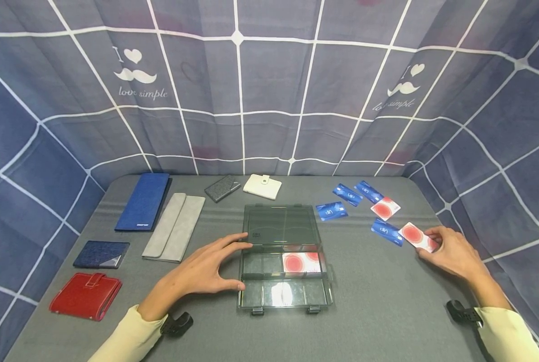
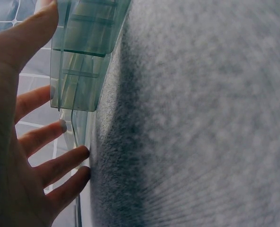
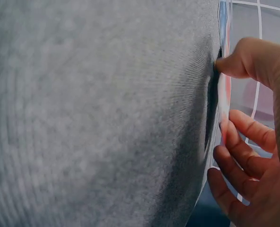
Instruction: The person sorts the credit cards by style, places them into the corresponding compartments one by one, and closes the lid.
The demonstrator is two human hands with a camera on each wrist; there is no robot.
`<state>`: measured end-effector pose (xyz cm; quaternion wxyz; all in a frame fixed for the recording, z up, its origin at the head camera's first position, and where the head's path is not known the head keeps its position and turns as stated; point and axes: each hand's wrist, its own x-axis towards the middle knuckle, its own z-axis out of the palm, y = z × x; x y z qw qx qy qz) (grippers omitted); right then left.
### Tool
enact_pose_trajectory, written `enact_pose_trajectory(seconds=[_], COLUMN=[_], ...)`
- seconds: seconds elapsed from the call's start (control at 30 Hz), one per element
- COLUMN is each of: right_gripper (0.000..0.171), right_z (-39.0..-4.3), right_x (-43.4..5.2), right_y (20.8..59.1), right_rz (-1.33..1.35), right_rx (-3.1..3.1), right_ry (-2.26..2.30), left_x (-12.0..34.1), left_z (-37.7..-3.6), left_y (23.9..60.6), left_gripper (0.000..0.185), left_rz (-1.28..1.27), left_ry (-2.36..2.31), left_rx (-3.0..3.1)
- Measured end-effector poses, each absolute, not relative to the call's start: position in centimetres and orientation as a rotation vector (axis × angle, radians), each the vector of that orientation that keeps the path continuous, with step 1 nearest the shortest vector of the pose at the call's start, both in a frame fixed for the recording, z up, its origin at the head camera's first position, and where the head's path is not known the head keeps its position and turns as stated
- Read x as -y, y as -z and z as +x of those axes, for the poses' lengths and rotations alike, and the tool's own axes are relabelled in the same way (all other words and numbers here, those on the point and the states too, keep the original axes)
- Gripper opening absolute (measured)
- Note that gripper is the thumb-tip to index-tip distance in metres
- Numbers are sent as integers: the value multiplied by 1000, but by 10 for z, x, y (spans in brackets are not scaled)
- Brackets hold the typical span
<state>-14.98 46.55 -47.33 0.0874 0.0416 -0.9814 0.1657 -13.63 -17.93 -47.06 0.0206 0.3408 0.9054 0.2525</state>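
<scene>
Card (image 1: 415,235) — widthwise in right grip (image 1: 452,254)

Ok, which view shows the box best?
Head: the whole box lies open there, seen from above. Left wrist catches only part of it, side-on, by the left hand; right wrist shows none of it.
</scene>
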Motion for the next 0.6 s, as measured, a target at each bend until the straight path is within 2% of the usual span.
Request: enact_pose_trajectory(seconds=[0.27,0.6], right_gripper=[61,60], right_z=[-149,-152], right_x=[-454,-409], right_y=[462,450], right_rz=[92,296], right_rx=[2911,2811], right_ry=[-433,-408], left_x=[180,179], left_z=[-136,-136], left_y=[470,470], left_gripper=[92,92], left_rz=[1059,1053], left_ry=[-788,-792], left_rx=[-2813,-2805])
